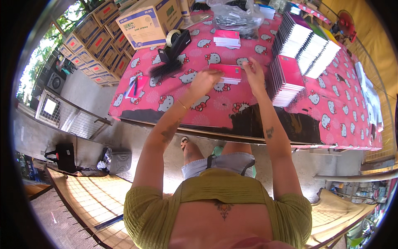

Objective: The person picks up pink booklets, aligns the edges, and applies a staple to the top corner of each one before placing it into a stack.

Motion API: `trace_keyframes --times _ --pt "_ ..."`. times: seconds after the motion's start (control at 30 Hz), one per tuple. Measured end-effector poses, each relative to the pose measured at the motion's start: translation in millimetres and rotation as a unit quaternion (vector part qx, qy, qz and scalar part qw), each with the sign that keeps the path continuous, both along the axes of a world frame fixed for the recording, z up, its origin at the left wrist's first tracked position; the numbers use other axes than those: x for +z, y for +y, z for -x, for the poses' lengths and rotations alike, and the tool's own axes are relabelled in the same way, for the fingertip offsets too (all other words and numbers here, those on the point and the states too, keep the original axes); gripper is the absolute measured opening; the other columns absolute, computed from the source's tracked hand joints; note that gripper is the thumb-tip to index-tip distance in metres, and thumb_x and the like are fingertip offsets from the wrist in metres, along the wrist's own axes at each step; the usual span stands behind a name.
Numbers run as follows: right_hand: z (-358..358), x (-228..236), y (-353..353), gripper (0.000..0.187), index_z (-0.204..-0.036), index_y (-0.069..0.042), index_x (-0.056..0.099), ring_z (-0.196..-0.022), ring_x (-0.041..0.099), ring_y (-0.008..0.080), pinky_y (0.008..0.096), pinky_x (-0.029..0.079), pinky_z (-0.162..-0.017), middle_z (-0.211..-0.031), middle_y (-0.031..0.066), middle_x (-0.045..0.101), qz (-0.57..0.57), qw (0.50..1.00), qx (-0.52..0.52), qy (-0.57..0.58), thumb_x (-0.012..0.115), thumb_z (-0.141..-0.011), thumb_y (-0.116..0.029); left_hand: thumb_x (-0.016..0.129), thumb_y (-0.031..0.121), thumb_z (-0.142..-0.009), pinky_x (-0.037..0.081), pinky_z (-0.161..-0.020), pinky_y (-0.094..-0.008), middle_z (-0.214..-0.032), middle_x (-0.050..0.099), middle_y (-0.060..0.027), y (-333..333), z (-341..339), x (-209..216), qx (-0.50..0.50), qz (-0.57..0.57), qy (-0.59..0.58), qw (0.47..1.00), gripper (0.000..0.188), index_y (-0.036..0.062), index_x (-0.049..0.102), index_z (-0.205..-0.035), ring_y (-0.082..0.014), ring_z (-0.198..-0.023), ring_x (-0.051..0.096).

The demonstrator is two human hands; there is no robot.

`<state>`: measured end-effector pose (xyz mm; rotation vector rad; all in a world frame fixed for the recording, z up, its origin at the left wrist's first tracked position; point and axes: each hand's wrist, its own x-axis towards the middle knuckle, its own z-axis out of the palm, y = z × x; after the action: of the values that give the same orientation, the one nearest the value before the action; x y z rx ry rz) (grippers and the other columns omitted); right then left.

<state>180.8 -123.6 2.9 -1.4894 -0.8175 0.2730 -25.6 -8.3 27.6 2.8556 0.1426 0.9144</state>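
Between my hands, on the pink cartoon-cat tablecloth (232,97), is a small pink-covered notebook (230,72) with white pages showing at its near edge. My left hand (204,83) is closed at its left end, fingers bent over the edge. At the right end my right hand (254,74) is open, fingers apart and raised beside the notebook. Farther back lies a low pile of similar pink notebooks (226,37). To the right of my right hand stands a tall stack of pink spiral notebooks (286,81). Black binding coils (165,70) lie left of my left hand.
A black tape dispenser (176,46) stands near a large cardboard box (149,25). A clear plastic bag (237,20) sits at the back. More spiral notebook stacks (306,45) rise at back right. A pen (135,86) lies left; boxes (93,47) are piled beyond the table.
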Motion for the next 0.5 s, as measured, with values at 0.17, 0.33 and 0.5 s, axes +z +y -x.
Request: trace_keyframes --times 0.17,0.33,0.5 --pt "50 28 -68 0.054 -0.132 -0.003 0.056 -0.114 0.058 0.0248 0.0352 0.045 -0.098 -0.124 0.0176 0.061 -0.076 0.984 0.008 -0.164 0.075 -0.087 -0.027 0.066 0.009 -0.084 0.051 -0.076 -0.0421 -0.087 0.068 -0.0144 -14 6 28 0.012 -0.032 -0.065 0.997 0.013 0.0037 0.069 -0.097 -0.0316 -0.081 0.066" --pt "59 -10 -115 0.051 -0.13 -0.004 0.055 -0.103 0.063 0.0159 0.0287 0.051 -0.087 -0.114 0.0117 0.067 0.012 0.979 0.2 0.037 0.076 -0.084 -0.006 0.062 0.005 -0.086 0.052 -0.076 -0.0457 -0.094 0.069 -0.0161 -81 28 12 -0.086 0.101 -0.03 0.991 0.014 0.0029 0.067 -0.099 -0.0361 -0.087 0.065" --pt "90 -3 -113 0.043 -0.123 -0.003 0.059 -0.093 0.065 0.0116 0.0264 0.053 -0.079 -0.104 0.0076 0.07 -0.008 0.988 0.149 -0.037 0.075 -0.084 -0.001 0.06 0.019 -0.094 0.053 -0.07 -0.0504 -0.096 0.068 -0.0153 20 97 -46 0.31 0.01 -0.055 0.949 0.014 0.0074 0.067 -0.098 -0.0389 -0.083 0.066"
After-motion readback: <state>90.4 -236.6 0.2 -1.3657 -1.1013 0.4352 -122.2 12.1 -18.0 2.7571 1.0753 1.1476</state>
